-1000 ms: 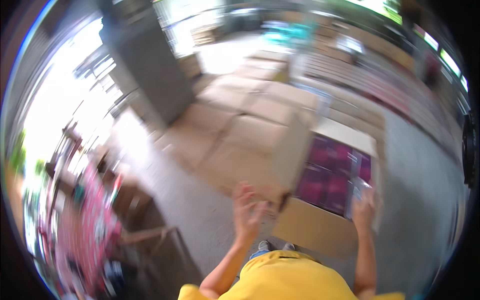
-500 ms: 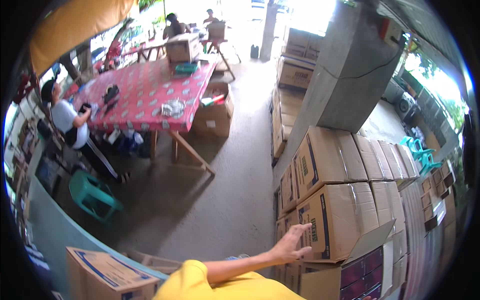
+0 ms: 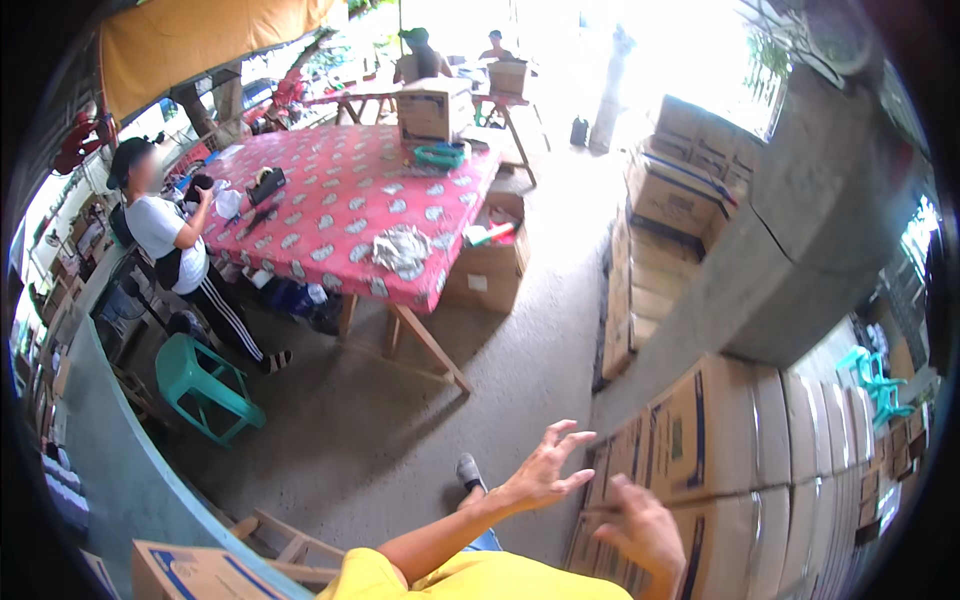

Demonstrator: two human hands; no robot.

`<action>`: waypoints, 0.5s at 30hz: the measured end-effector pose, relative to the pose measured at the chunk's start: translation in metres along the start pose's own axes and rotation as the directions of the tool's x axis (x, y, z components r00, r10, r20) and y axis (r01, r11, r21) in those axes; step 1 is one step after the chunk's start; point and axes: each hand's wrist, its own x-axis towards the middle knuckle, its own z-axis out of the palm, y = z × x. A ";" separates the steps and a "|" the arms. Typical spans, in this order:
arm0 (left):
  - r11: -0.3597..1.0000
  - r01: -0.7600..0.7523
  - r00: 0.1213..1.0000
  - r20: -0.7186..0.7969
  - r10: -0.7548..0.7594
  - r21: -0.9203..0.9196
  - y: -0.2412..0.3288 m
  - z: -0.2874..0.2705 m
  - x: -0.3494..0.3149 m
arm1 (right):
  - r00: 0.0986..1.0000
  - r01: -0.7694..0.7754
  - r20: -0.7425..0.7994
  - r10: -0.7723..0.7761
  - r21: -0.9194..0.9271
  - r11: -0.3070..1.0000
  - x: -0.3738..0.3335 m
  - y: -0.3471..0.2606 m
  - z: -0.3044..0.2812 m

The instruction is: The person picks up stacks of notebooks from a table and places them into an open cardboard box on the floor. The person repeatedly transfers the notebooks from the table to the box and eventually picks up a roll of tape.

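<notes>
My left hand [image 3: 548, 472] reaches out over the floor with its fingers spread, holding nothing. To its right, my right hand [image 3: 642, 532] is raised in front of the cardboard cartons, its fingers apart and somewhat blurred. Nothing shows in it. Both hands are closest to the stacked brown cartons [image 3: 705, 425] with taped seams and dark blue edge stripes. Whether the right hand touches a carton, I cannot tell. A sock-covered foot [image 3: 468, 472] shows on the floor beyond my left forearm.
A pink-clothed table [image 3: 330, 210] carries a carton [image 3: 430, 108], a green tray [image 3: 440, 155] and a crumpled cloth [image 3: 402, 250]. A person [image 3: 160, 230] stands at its left, near a green stool [image 3: 205, 385]. A concrete pillar [image 3: 820, 210] rises behind the cartons.
My view has swung right to left across the cartons and table, which now sit differently in the picture. My right hand has come fully into view. The open carton with dark red packs is out of sight.
</notes>
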 end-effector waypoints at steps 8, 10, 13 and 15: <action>0.842 0.340 0.922 0.025 -0.386 0.419 -0.121 -0.230 0.082 | 0.824 0.468 0.361 -0.437 0.001 0.884 0.299 -0.019 0.063; 0.788 0.435 0.895 -0.113 -0.431 0.436 -0.143 -0.272 0.095 | 0.777 0.532 0.369 -0.509 0.045 0.845 0.378 -0.034 0.054; 0.756 0.537 0.844 -0.256 -0.472 0.376 -0.180 -0.318 0.118 | 0.805 0.557 0.123 -0.581 0.183 0.810 0.498 -0.012 0.073; 0.721 0.610 0.788 -0.345 -0.510 0.328 -0.210 -0.339 0.131 | 0.854 0.399 0.277 -0.440 0.194 0.896 0.592 -0.027 0.058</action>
